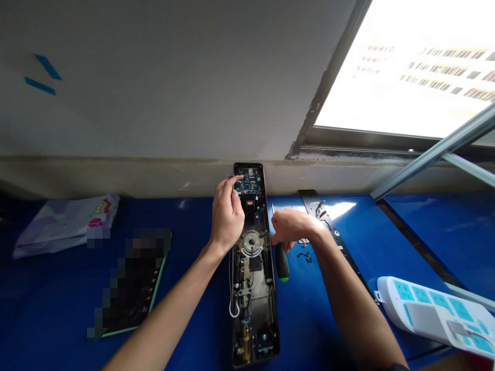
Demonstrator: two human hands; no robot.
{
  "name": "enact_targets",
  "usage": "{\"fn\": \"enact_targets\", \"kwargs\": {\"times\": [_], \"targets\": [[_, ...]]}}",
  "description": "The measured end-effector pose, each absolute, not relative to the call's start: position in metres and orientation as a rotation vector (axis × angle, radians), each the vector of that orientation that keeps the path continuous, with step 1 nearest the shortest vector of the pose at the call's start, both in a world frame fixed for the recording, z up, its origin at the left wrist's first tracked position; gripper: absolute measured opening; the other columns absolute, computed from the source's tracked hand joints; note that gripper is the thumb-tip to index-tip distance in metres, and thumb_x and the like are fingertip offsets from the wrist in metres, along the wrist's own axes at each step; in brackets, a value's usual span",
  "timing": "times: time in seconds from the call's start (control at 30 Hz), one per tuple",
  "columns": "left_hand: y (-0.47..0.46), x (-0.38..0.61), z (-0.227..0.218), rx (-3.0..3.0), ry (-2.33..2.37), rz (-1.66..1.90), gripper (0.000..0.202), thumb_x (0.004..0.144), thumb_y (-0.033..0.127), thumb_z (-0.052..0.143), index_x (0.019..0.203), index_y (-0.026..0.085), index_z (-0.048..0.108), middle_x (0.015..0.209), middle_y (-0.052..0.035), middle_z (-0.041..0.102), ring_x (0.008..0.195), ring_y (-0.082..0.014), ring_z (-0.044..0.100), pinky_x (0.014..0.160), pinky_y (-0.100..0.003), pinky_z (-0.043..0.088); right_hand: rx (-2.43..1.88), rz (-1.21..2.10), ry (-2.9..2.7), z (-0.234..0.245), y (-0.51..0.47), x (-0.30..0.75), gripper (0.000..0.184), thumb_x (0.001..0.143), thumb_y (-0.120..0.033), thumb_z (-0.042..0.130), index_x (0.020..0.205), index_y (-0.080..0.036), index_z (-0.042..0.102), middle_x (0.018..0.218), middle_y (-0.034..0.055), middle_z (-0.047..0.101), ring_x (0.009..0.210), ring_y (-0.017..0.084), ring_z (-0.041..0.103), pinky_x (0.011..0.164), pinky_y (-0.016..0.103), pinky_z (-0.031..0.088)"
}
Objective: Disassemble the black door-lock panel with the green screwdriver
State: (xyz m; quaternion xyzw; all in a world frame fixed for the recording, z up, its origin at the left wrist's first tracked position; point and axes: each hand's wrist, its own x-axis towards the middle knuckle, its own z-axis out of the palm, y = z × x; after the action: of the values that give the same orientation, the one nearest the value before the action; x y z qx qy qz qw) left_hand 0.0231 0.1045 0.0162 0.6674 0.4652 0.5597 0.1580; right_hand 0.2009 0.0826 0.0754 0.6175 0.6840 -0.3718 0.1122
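Observation:
A long, opened door-lock body (255, 278) lies lengthwise on the blue table, its blue circuit board (249, 181) at the far end and a round metal hub (251, 243) in the middle. My left hand (226, 216) rests on the lock's upper left edge, fingertips at the circuit board, fingers curled around the frame. My right hand (292, 226) is closed round a screwdriver (281, 260) with a black and green handle, held just right of the lock; its thin shaft points up past the fingers.
Small black screws (304, 256) lie right of the screwdriver. A black metal plate (328, 226) lies further right, a white and teal power strip (433, 312) at the near right, a plastic bag (65, 221) at far left, a blurred dark panel (131, 283) beside it. Wall and window stand behind.

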Motion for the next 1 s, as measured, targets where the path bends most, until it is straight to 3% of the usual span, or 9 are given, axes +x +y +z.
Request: {"fn": "enact_targets", "kwargs": {"times": [0.13,0.2,0.27,0.4,0.5,0.73,0.83,0.93,1.0], "targets": [[0.105,0.022,0.016,1.89,1.341,1.598,0.034,0.102,0.016,0.043,0.129,0.023,0.063,0.133,-0.0116,0.065,0.129,-0.0243,0.061,0.116,-0.046,0.048,2.063,-0.77,2.266,0.102,0.074,0.222,0.017,0.072,-0.021,0.074,0.072,-0.023,0.057,0.065,0.0003,0.067,0.052,0.014,0.056,0.049,0.027,0.036],[0.104,0.02,0.015,1.883,1.33,1.582,0.036,0.101,0.017,0.044,0.132,0.024,0.062,0.135,-0.0111,0.065,0.131,-0.0243,0.06,0.117,-0.047,0.047,2.163,-0.62,2.369,0.116,0.066,0.23,0.015,0.076,-0.026,0.068,0.084,-0.024,0.056,0.073,0.001,0.067,0.058,0.014,0.054,0.051,0.027,0.034],[0.101,0.016,0.015,1.886,1.323,1.55,0.038,0.101,0.019,0.047,0.136,0.026,0.061,0.141,-0.0105,0.063,0.137,-0.0257,0.057,0.12,-0.049,0.045,2.219,-0.554,2.436,0.129,0.057,0.236,0.017,0.081,-0.028,0.062,0.095,-0.025,0.052,0.068,-0.0015,0.064,0.056,0.015,0.052,0.05,0.027,0.034],[0.084,0.002,0.013,1.91,1.328,1.434,0.046,0.103,0.029,0.05,0.149,0.033,0.053,0.157,-0.0068,0.053,0.151,-0.0292,0.043,0.126,-0.056,0.035,2.25,-0.779,2.687,0.146,0.039,0.244,0.019,0.088,-0.03,0.058,0.105,-0.025,0.052,0.074,-0.0001,0.069,0.053,0.014,0.062,0.044,0.024,0.042],[0.067,-0.007,0.009,1.907,1.334,1.324,0.055,0.104,0.038,0.051,0.158,0.034,0.042,0.167,-0.0054,0.042,0.157,-0.0298,0.035,0.129,-0.058,0.029,2.268,-0.812,2.828,0.156,0.031,0.247,0.02,0.089,-0.036,0.064,0.105,-0.024,0.059,0.08,0.0031,0.074,0.056,0.017,0.07,0.044,0.025,0.05],[0.042,-0.012,-0.008,1.857,1.2,1.237,0.065,0.103,0.041,0.054,0.163,0.033,0.032,0.167,-0.009,0.042,0.15,-0.0319,0.046,0.123,-0.055,0.041,2.332,-0.146,3.136,0.178,0.022,0.244,0.016,0.086,-0.039,0.08,0.094,-0.026,0.076,0.096,0.0036,0.08,0.09,0.024,0.078,0.078,0.04,0.064],[0.045,-0.01,-0.006,1.869,1.205,1.288,0.062,0.102,0.039,0.055,0.16,0.032,0.036,0.162,-0.0105,0.046,0.147,-0.0319,0.048,0.121,-0.055,0.043,2.461,-0.186,3.236,0.182,0.022,0.234,0.026,0.082,-0.037,0.084,0.103,-0.026,0.072,0.097,0.0022,0.08,0.088,0.023,0.078,0.072,0.036,0.066],[0.054,-0.004,0.004,1.928,1.249,1.359,0.053,0.1,0.037,0.056,0.151,0.029,0.049,0.158,-0.0113,0.049,0.148,-0.0328,0.046,0.123,-0.058,0.039,2.565,-0.403,3.288,0.181,0.027,0.223,0.042,0.08,-0.03,0.086,0.116,-0.025,0.066,0.094,0.0016,0.079,0.078,0.02,0.079,0.066,0.032,0.066],[0.059,0.001,0.01,1.969,1.253,1.371,0.047,0.097,0.036,0.058,0.143,0.028,0.056,0.157,-0.0114,0.047,0.149,-0.0339,0.044,0.125,-0.06,0.035,2.631,-0.359,3.302,0.177,0.032,0.216,0.044,0.079,-0.029,0.086,0.116,-0.025,0.064,0.094,0.0016,0.077,0.075,0.019,0.078,0.063,0.031,0.066]]}}
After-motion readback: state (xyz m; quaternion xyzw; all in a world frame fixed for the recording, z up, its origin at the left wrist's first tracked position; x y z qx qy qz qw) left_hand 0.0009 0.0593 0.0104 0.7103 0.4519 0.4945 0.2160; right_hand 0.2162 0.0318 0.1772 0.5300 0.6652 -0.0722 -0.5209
